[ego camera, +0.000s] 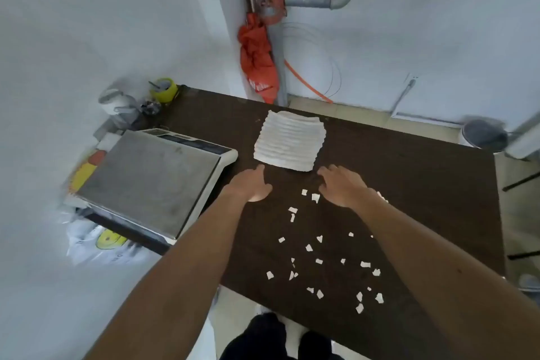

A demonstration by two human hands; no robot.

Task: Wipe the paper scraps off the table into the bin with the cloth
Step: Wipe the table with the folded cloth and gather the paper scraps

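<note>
A white ribbed cloth (290, 140) lies flat on the dark brown table (409, 172), towards its far side. Several small white paper scraps (318, 261) are scattered over the near half of the table. My left hand (252, 185) hovers just short of the cloth's near left corner, fingers apart and empty. My right hand (342, 184) is near the cloth's near right corner, fingers spread, holding nothing. A grey round bin (483, 135) stands on the floor past the table's far right corner.
A weighing scale (152, 178) with a steel platform fills the table's left side. A yellow tape roll (163, 90) and small clutter sit at the far left corner. An orange folded umbrella (258, 63) hangs by a grey pipe against the wall.
</note>
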